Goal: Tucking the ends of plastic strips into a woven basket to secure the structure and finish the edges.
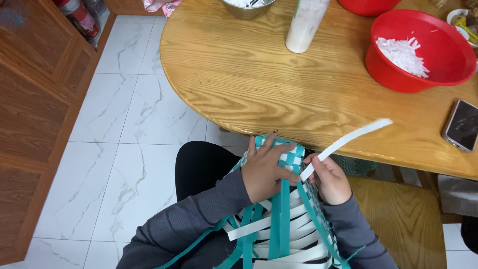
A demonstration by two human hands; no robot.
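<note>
A half-woven basket of teal and white strips (286,219) rests on my lap, its checkered woven end pointing at the table edge. My left hand (264,169) lies flat over that woven end, fingers spread and pressing it down. My right hand (329,179) pinches a long white strip (348,140) that slants up and right over the table edge. Loose teal and white strip ends fan out toward me below both hands.
A wooden oval table (259,74) carries a red bowl of white shreds (420,50), a second red bowl (367,6), a white bottle (304,27), a metal bowl (246,7) and a phone (461,124). Wooden cabinet (35,99) at left, marble floor tiles, wooden stool (398,214) at right.
</note>
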